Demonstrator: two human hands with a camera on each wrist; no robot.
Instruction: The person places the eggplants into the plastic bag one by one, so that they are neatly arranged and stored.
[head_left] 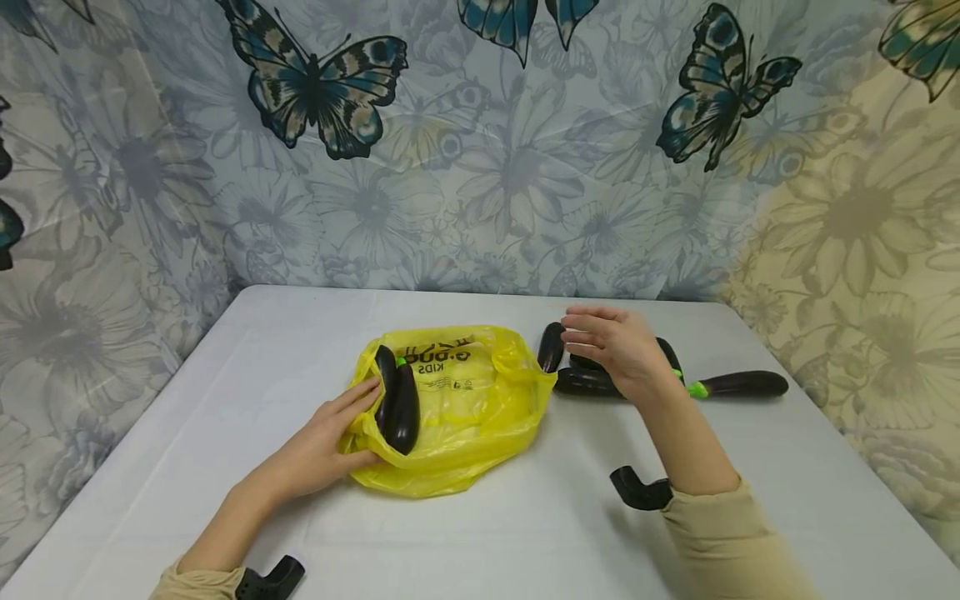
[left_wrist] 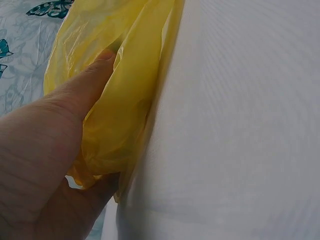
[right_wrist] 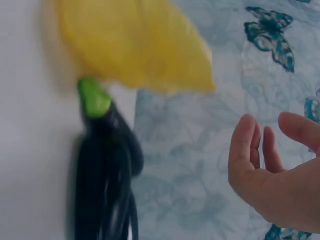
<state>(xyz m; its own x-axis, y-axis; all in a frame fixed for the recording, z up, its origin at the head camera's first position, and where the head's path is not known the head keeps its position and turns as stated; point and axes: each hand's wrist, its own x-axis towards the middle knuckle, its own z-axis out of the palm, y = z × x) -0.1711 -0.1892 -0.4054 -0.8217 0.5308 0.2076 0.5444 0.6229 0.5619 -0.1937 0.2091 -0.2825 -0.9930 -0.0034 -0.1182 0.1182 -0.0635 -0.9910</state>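
A yellow plastic bag with dark printing lies on the table, its mouth toward the left. My left hand grips the rim of that mouth; in the left wrist view the thin plastic sits between thumb and fingers. Two dark eggplants rest at the mouth, side by side. Over on the right, my right hand hovers above a group of eggplants, fingers loosely bent and holding nothing. The right wrist view shows the hand apart from the blurred eggplants, one with a green cap.
One eggplant lies apart at the right, its green stem end toward the group. The white table meets a butterfly-patterned cloth backdrop at the back and sides. Black wrist mounts stick out from both sleeves.
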